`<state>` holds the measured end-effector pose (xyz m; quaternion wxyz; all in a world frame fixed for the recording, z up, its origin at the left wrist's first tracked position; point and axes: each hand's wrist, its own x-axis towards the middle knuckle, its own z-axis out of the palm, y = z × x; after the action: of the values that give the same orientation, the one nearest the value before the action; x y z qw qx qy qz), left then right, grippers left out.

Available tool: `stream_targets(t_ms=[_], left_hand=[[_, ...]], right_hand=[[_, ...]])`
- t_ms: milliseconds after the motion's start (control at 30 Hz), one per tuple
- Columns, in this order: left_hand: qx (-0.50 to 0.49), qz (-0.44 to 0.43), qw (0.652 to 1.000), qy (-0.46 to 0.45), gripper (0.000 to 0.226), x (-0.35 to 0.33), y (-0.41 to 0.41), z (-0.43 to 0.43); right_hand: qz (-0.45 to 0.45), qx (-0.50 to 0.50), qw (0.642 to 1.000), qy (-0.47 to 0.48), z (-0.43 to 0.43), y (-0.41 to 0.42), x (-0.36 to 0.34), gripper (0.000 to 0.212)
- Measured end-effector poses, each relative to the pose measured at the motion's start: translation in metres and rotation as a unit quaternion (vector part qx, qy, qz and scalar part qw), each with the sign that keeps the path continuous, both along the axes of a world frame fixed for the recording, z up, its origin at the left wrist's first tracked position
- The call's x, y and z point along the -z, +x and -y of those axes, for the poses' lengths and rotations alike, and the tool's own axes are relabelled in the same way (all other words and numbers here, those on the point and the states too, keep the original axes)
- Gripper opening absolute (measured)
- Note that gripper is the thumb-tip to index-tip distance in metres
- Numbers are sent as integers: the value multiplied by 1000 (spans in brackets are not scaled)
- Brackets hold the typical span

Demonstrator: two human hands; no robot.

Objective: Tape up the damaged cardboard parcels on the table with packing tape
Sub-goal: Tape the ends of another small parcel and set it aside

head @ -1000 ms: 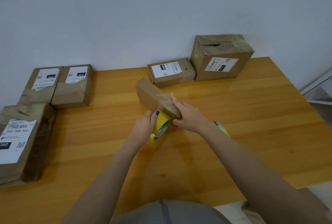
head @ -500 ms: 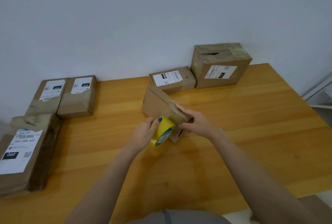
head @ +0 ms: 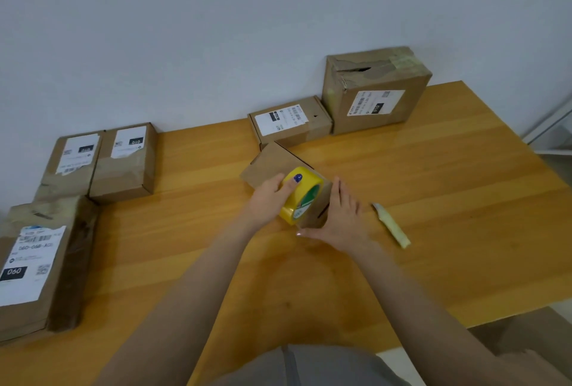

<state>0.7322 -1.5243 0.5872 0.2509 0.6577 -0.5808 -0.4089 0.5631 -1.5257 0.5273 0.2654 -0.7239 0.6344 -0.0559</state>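
Observation:
A small plain cardboard parcel (head: pixel 272 162) lies at the middle of the wooden table (head: pixel 433 200). My left hand (head: pixel 267 198) grips a yellow roll of packing tape (head: pixel 301 195) and holds it on top of the parcel's near end. My right hand (head: pixel 339 218) rests against the parcel's near right side, fingers straight and thumb stretched along its near bottom edge. Much of the parcel's near end is hidden behind the roll and my hands.
A pale yellow utility knife (head: pixel 391 224) lies just right of my right hand. A torn large box (head: pixel 374 88) and a small labelled box (head: pixel 289 121) stand at the back by the wall. Two labelled parcels (head: pixel 102 159) and a bigger one (head: pixel 37 265) lie at the left.
The parcel has come down from a tilted, raised position to lie on the table. My left hand has carried the roll up over its top, and my right hand has slid to its side.

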Motion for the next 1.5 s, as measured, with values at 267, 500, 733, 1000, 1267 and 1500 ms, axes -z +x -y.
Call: stream_targets(t_ms=[267, 500, 733, 1000, 1267, 1500], left_hand=[[8, -8, 1000, 25, 47, -1, -12, 19], [51, -75, 993, 73, 45, -3, -5, 8], [63, 21, 996, 54, 41, -6, -7, 5], [21, 119, 989, 82, 45, -5, 10, -14], [24, -33, 992, 123, 29, -12, 24, -32], [42, 125, 980, 151, 45, 11, 39, -47]], right_hand=[[44, 16, 999, 26, 15, 0, 3, 137], [57, 31, 998, 20, 15, -1, 4, 137], [51, 36, 998, 26, 13, 1, -2, 134], [44, 28, 998, 31, 12, 3, -6, 132], [30, 12, 998, 54, 11, 4, -12, 134], [28, 20, 998, 57, 9, 6, -12, 135]])
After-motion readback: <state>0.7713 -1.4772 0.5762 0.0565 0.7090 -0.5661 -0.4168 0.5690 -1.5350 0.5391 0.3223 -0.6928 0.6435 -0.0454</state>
